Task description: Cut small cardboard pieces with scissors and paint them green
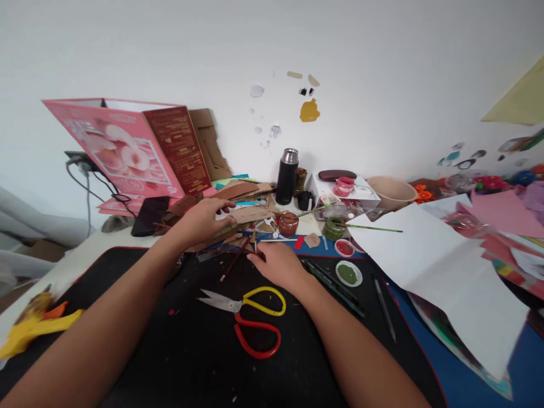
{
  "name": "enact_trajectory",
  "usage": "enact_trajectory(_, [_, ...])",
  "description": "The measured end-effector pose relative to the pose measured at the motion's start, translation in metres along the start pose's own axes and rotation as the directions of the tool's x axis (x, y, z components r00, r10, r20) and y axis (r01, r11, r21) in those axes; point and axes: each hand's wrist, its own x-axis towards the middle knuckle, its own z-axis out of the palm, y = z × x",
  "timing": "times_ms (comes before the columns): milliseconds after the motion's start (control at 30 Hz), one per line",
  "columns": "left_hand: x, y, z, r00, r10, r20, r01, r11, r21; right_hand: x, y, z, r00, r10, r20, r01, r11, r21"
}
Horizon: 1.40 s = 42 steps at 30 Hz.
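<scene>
My left hand (204, 220) reaches over a heap of cardboard scraps (250, 214) with its fingers apart. To its right, my right hand (279, 265) is low at the mat's far edge, beside small brown scraps. Its fingers are curled in towards the thumb, and what they hold, if anything, is hidden. A thin dark paintbrush (235, 259) lies just left of that hand. Between my forearms rest open scissors (232, 305) with one yellow and one red handle, touched by neither hand.
Behind the hands stand a black thermos (287, 177), a jar of brown paint (288, 225) and a jar of green paint (334, 228). A green paint lid (349, 273) and pens (334, 286) lie right. A pink box (127, 153) and yellow glue gun (40, 326) are left.
</scene>
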Motion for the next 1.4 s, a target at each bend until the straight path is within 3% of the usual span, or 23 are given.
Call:
enact_trajectory(200, [0.0,-0.015,0.01,0.972,0.001,0.235,-0.063,0.964,0.258,-0.004,-0.008,-0.006,0.999,-0.051,0.01,0.051,0.998,0.043])
enact_trajectory(367, [-0.009,-0.022,0.017,0.955,-0.078,0.288,-0.036,0.928,0.371,-0.005,-0.009,-0.006,0.994,-0.112,0.016,0.111,0.992,0.058])
enact_trajectory(533, [-0.013,-0.028,0.011,0.948,-0.094,0.303,-0.051,0.897,0.438,-0.004,-0.011,-0.004,0.986,-0.15,0.074,0.148,0.989,0.025])
enact_trajectory(700, [0.006,-0.01,0.015,0.973,-0.013,0.231,-0.08,0.917,0.39,-0.004,-0.019,-0.006,0.967,-0.2,0.157,0.2,0.98,0.013])
enact_trajectory(833, [0.029,0.01,0.03,0.954,0.073,0.289,-0.183,0.91,0.373,-0.004,-0.02,-0.004,0.964,-0.202,0.172,0.203,0.979,0.01])
enact_trajectory(1033, [0.052,0.029,0.033,0.932,0.051,0.359,-0.224,0.859,0.46,-0.004,-0.02,0.002,0.963,-0.2,0.183,0.205,0.979,-0.005])
enact_trajectory(1167, [0.059,0.036,0.015,0.953,0.016,0.301,-0.171,0.851,0.496,-0.004,-0.023,0.0,0.951,-0.22,0.215,0.226,0.974,-0.001])
enact_trajectory(1267, [0.065,0.032,0.0,0.987,-0.044,0.152,-0.044,0.847,0.529,-0.003,-0.025,-0.002,0.945,-0.224,0.24,0.23,0.973,0.001])
enact_trajectory(1400, [0.085,0.018,-0.01,0.995,-0.078,-0.068,0.102,0.849,0.519,-0.003,-0.026,-0.002,0.946,-0.22,0.238,0.226,0.974,0.001])
